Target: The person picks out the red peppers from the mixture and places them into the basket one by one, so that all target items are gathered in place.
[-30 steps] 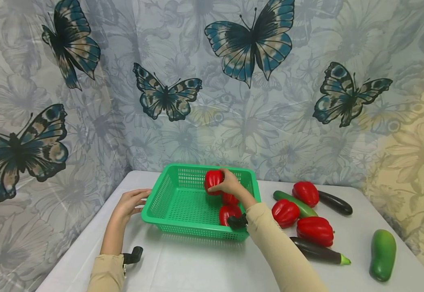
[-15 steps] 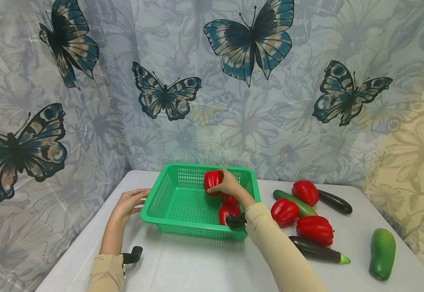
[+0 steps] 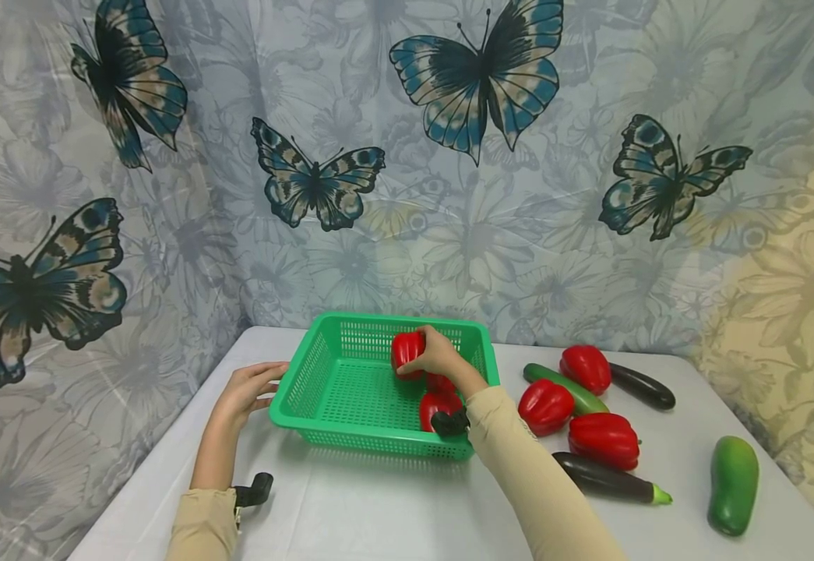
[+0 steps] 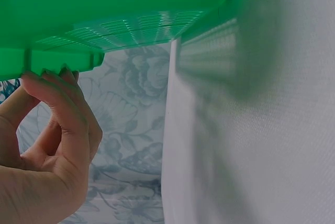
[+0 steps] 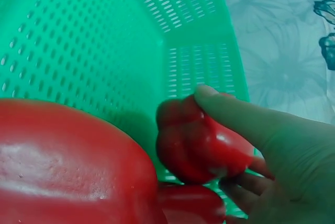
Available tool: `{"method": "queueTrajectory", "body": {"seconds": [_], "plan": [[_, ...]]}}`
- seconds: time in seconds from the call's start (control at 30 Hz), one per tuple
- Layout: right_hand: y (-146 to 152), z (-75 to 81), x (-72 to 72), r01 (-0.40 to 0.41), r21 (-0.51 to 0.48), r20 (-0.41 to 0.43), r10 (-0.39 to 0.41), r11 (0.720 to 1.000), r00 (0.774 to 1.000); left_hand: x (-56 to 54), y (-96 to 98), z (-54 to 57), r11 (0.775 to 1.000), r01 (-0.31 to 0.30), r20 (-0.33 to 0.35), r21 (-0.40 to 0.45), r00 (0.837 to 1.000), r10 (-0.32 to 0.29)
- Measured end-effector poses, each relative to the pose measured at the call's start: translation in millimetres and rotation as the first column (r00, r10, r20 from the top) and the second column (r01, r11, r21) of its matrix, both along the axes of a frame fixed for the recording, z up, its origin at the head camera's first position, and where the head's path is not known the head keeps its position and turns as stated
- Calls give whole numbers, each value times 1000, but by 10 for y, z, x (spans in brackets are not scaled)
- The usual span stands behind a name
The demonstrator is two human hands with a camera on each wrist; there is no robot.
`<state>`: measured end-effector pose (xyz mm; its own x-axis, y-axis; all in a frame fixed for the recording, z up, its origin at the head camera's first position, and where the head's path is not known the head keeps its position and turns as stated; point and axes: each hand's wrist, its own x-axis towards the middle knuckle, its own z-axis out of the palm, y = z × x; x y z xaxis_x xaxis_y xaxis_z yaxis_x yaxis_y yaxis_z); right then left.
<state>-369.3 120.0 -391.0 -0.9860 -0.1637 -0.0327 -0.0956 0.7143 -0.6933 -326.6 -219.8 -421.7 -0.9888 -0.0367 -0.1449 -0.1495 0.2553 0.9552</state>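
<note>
In the head view, my right hand (image 3: 438,354) holds a red bell pepper (image 3: 405,354) inside the green basket (image 3: 301,427), toward its back right. The right wrist view shows the thumb over the top of this pepper (image 5: 196,143) and the fingers around its far side. Two more red bell peppers, one near the front (image 3: 437,407) and one partly hidden (image 3: 442,382) under my hand, lie in the basket's right side. My left hand (image 3: 247,389) is at the basket's left side; in the left wrist view its bent fingertips (image 4: 65,75) touch the rim (image 4: 63,62) from below.
Right of the basket lie several loose vegetables on the white table (image 3: 350,506): red bell peppers (image 3: 603,440), a cucumber (image 3: 564,387), eggplants (image 3: 610,477) and a green vegetable (image 3: 732,485) at the far right. A butterfly-patterned cloth (image 3: 491,257) hangs behind.
The held pepper has come down slightly into the basket with my right hand. My left hand stays at the rim.
</note>
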Motion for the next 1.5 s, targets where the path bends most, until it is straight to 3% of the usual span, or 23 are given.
{"method": "queueTrajectory", "body": {"seconds": [0.23,0.97,1.5], "plan": [[2,12,21,4,43,34,-6,999,999,-6,-5,4,1000,15,-9,6,1000,-15],[-25,-49,9,16,165,16,-19,986,1000,4,-5,12,1000,16,-4,-6,1000,-16],[-55,-41,-21,-34,331,17,30,943,999,10,-8,5,1000,20,0,12,1000,-20]]}}
